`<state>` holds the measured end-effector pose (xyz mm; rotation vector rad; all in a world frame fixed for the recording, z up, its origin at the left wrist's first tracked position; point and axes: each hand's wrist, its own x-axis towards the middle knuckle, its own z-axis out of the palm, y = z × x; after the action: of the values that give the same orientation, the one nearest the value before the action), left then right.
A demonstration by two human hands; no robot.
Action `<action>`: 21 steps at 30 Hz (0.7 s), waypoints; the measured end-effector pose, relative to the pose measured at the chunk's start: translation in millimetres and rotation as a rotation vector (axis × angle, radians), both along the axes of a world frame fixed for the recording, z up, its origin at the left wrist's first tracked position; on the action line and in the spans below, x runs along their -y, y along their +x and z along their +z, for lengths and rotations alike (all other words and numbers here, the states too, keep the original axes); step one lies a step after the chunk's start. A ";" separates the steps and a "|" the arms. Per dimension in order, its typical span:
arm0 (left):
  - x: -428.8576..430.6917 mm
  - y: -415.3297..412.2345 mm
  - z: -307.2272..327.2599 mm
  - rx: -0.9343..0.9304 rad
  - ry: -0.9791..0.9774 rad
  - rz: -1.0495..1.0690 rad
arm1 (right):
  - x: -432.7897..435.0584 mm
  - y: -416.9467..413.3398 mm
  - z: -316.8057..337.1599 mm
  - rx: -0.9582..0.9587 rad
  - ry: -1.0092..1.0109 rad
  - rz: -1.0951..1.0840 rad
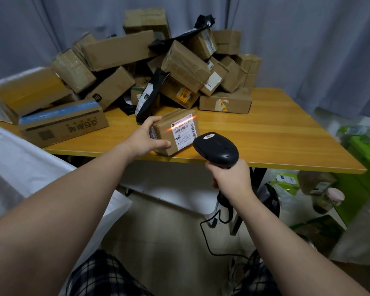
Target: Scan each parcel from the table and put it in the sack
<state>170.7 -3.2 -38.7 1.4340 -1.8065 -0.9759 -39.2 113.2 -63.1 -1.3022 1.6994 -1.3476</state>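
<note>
A small brown cardboard parcel (169, 124) with a white shipping label stands near the front edge of the wooden table (276, 133). My left hand (146, 137) grips its left side, thumb across the front face. My right hand (231, 178) holds the handle of a black barcode scanner (216, 149) just right of the parcel. An orange scan line runs across the label. The white sack (26, 163) lies at the left, beside and below the table.
A big pile of cardboard parcels (179, 65) and black mailer bags (150, 97) covers the back and left of the table. The scanner's cable (207, 238) hangs to the floor. Green crates (363, 163) and bags crowd the floor at the right. Grey curtains hang behind.
</note>
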 end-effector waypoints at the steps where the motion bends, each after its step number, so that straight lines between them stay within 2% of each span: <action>1: 0.6 0.5 0.3 -0.012 0.002 0.007 | -0.4 -0.1 -1.7 0.003 0.004 -0.001; 8: 5.6 5.5 1.8 -0.163 0.080 0.051 | -1.4 -2.8 0.0 0.021 -0.002 -0.021; 21: 9.0 4.5 5.0 -0.167 0.060 0.046 | 2.6 -3.8 2.3 0.042 -0.024 0.013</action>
<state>175.2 -12.1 -33.8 1.3802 -1.6296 -1.1008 -42.9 110.6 -60.8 -1.2874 1.6481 -1.3827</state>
